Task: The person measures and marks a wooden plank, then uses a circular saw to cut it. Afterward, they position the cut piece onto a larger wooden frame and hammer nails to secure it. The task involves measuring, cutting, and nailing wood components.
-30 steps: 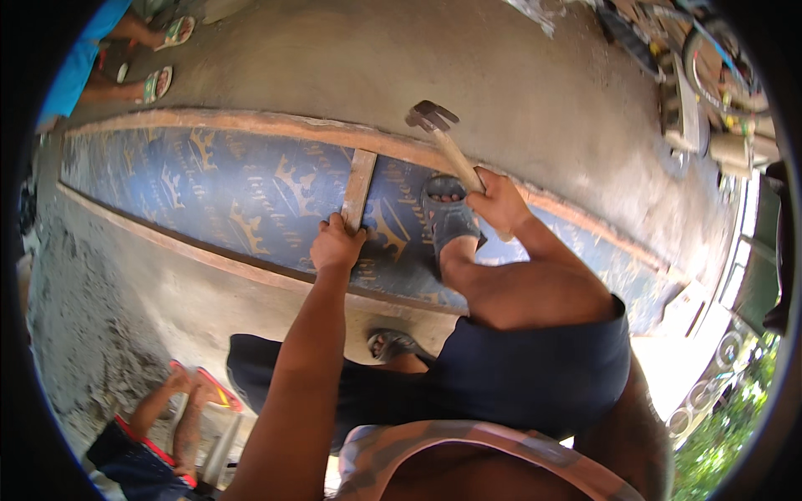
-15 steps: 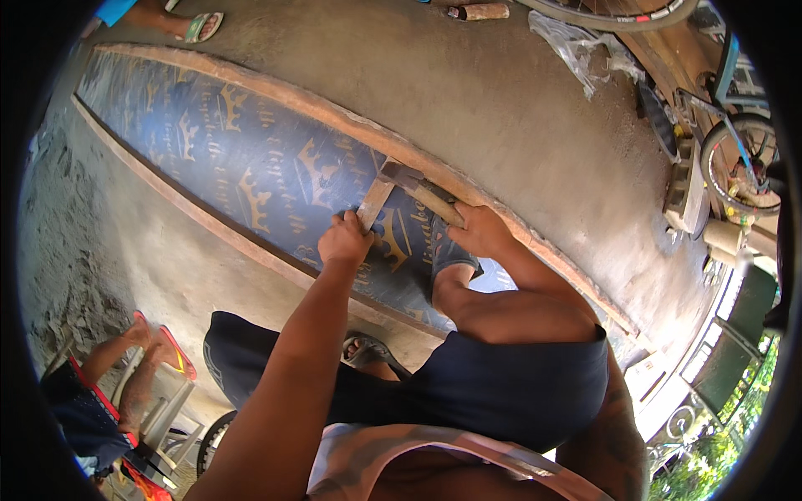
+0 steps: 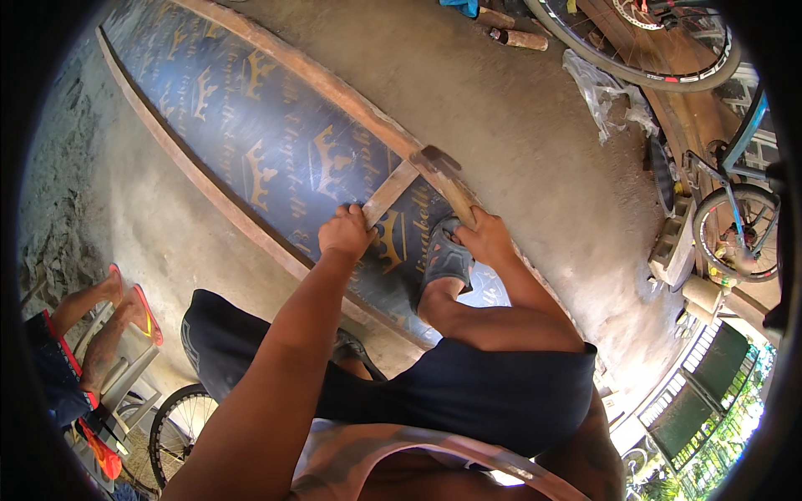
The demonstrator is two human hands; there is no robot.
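A long, boat-shaped blue panel [image 3: 288, 159] printed with gold crowns and lettering lies in front of me, edged by a far wooden rail [image 3: 334, 88] and a near wooden rail [image 3: 209, 190]. My left hand [image 3: 344, 231] is closed around the near end of a short wooden strip [image 3: 390, 193] lying across the panel. The strip's far end meets the far rail. My right hand [image 3: 488, 240] grips the handle of a hammer [image 3: 458, 200]. Its blurred head is over the far rail, close to that joint; I cannot tell whether it touches. My sandalled foot [image 3: 444, 259] stands on the panel.
Bicycles [image 3: 735, 230] and a wooden plank [image 3: 668, 113] are at the right, with clear plastic sheeting [image 3: 606, 92] on the concrete floor. At the lower left another person's legs [image 3: 117, 321] in red flip-flops show beside a bicycle wheel [image 3: 180, 426].
The hammer head has moved from above the strip's end out over the far rail. My view has shifted, so the panel and its surroundings sit differently. My left hand still holds the strip.
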